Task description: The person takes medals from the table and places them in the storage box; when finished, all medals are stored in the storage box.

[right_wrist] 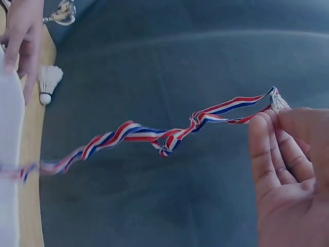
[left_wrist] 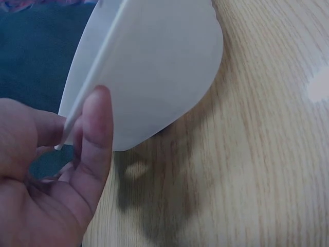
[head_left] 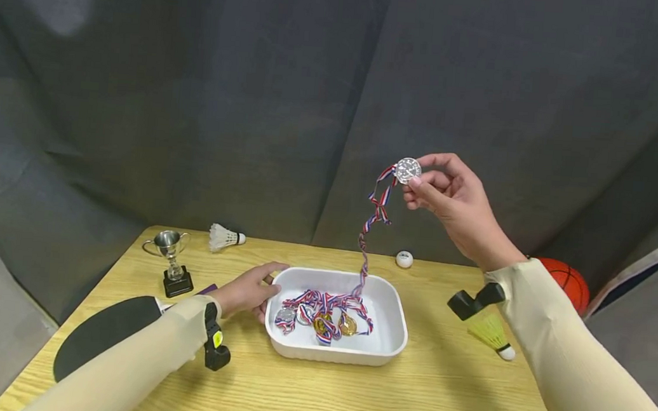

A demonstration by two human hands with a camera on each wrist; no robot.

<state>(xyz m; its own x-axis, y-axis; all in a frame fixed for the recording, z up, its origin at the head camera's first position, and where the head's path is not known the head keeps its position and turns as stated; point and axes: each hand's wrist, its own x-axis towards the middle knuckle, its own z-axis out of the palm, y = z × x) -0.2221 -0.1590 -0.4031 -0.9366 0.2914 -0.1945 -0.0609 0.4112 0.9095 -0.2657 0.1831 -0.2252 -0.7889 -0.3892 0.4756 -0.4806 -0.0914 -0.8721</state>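
Observation:
High above the table, my right hand (head_left: pixel 459 205) pinches a silver medal (head_left: pixel 408 171) between thumb and fingers. Its red, white and blue ribbon (right_wrist: pixel 180 133) is twisted and knotted, and trails down into a white plastic tub (head_left: pixel 341 355). Inside the tub lie tangled striped ribbons with several medals, among them a gold medal (head_left: pixel 348 325) and a silver medal (head_left: pixel 285 317). My left hand (head_left: pixel 247 291) grips the tub's left rim; in the left wrist view, fingers lie on both sides of the tub wall (left_wrist: pixel 159 62).
Left of the tub stand a small trophy cup (head_left: pixel 168 243) and a black paddle (head_left: pixel 105 330), partly under my left sleeve. A white shuttlecock (head_left: pixel 225 238) and a white ball (head_left: pixel 404 258) lie at the back. On the right are a yellow shuttlecock (head_left: pixel 490 333) and an orange basketball (head_left: pixel 565 284).

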